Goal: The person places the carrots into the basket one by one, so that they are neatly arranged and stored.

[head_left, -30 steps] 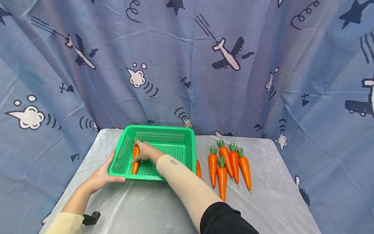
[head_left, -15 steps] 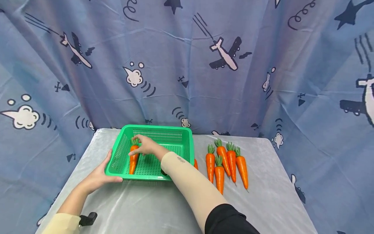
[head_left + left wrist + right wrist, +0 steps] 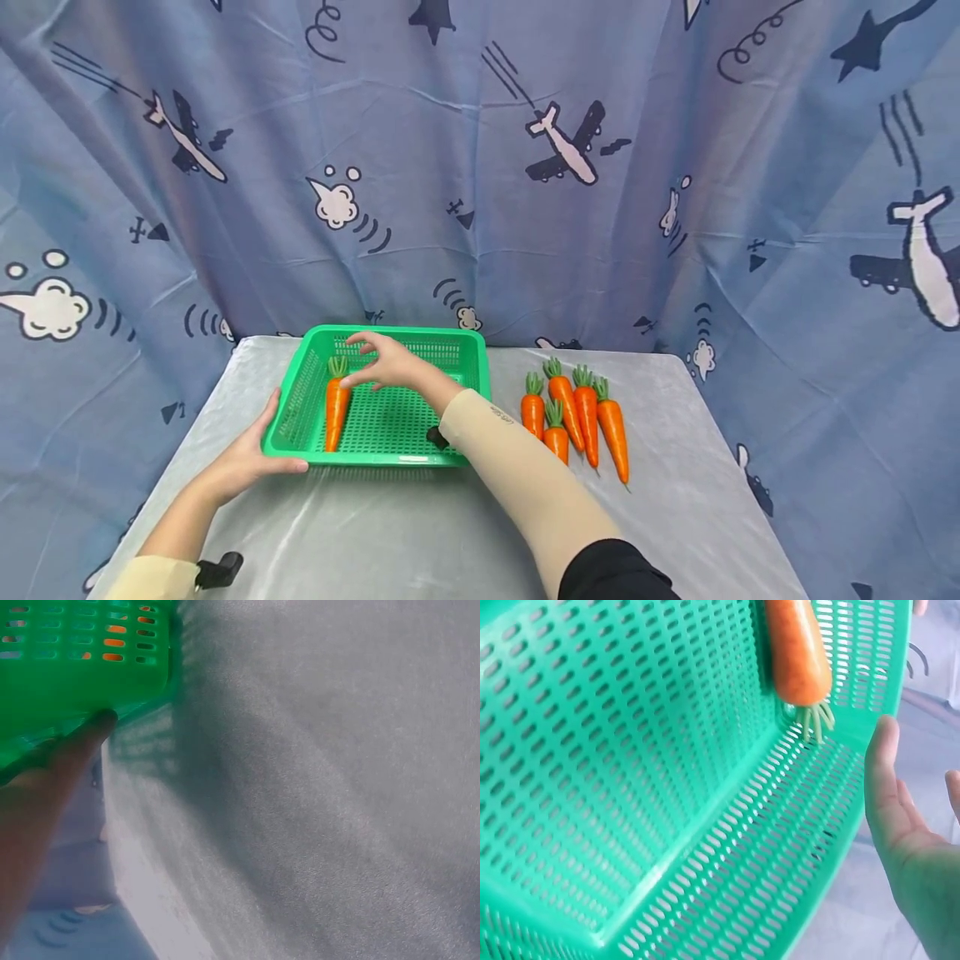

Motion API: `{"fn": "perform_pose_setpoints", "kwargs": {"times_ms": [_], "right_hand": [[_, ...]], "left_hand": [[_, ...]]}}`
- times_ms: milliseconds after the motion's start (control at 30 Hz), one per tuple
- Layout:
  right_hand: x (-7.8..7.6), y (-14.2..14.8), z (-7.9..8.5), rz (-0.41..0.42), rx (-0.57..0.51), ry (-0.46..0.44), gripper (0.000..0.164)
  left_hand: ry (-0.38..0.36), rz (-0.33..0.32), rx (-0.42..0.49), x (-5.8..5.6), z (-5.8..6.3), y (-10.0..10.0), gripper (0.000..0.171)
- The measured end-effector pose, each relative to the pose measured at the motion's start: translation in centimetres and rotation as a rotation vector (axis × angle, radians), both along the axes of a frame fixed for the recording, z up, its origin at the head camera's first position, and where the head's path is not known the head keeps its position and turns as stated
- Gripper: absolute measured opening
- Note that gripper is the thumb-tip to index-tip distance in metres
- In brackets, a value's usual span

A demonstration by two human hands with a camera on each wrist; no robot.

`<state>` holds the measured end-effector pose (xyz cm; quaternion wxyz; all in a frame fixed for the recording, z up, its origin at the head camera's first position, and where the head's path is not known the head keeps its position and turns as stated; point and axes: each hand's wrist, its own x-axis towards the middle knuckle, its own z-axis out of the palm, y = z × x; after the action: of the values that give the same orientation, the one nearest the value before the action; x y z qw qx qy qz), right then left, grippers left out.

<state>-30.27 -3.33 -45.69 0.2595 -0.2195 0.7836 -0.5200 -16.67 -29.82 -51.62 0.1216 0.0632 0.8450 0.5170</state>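
The left hand [image 3: 243, 460] grips the green basket [image 3: 457, 400] at its near corner; the right hand [image 3: 390, 365] hovers spread, holding nothing, just beside the carrot [image 3: 335, 406] inside

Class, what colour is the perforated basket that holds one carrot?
Green; the basket shows best in the head view.

A green basket [image 3: 390, 417] sits on the table [image 3: 450, 533], one carrot [image 3: 335, 408] lying inside; the left hand [image 3: 251, 458] grips its near corner, the right hand [image 3: 390, 367] hovers open above it, five carrots [image 3: 573, 408] lying to the right
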Motion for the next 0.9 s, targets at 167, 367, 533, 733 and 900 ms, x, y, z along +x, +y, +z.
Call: {"fn": "perform_pose_setpoints", "kwargs": {"times_ms": [167,367,533,733,900], "right_hand": [[0.4,1.9,1.4,-0.014,0.014,0.052,0.074],[1.4,4.1,3.1,0.001,-0.019,0.075,0.064],[2.1,5.6,3.5,0.024,-0.129,0.049,0.064],[2.7,7.6,3.7,0.020,-0.179,0.080,0.067],[3.3,9.1,4.1,0.007,-0.180,0.095,0.068]], "left_hand": [[0.004,-0.007,-0.012,-0.1,-0.1,0.2,0.132],[-0.006,0.001,-0.008,0.1,0.0,0.1,0.132],[-0.001,0.000,0.003,0.2,0.2,-0.1,0.132],[0.006,-0.008,0.035,0.1,-0.2,-0.1,0.132],[0.010,-0.007,0.042,0.1,-0.4,-0.1,0.133]]}}
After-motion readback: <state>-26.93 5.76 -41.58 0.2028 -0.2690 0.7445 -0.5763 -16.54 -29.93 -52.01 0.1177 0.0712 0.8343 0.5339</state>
